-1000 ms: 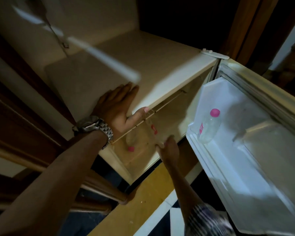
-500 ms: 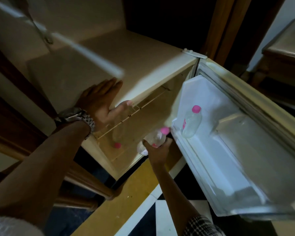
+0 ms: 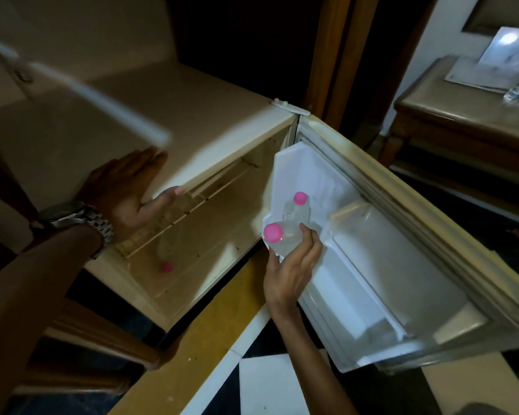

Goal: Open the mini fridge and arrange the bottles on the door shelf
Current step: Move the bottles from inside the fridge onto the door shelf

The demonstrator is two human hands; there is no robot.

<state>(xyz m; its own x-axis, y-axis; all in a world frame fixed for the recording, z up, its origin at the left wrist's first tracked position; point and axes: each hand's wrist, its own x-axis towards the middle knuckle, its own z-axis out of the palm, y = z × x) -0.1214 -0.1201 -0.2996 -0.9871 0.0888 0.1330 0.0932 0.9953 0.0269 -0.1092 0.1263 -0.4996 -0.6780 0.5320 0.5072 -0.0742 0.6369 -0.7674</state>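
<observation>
the right hand (image 3: 292,265) grips a clear pink-capped bottle (image 3: 283,239) at the near-left corner of the door shelf (image 3: 369,259), long axis tilted, cap toward the left. a second bottle (image 3: 297,209) stands in the shelf just beyond it, apparently touching. a third bottle (image 3: 165,253) lies inside the fridge cabinet (image 3: 222,139), well left. the left hand (image 3: 126,193) rests flat, fingers spread, on the cabinet's top edge.

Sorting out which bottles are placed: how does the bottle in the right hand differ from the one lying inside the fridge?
The held bottle is gripped by the right hand at the door shelf, cap up. The fridge bottle lies untouched on its side inside, cap toward the front. Both are clear with pink caps.
</observation>
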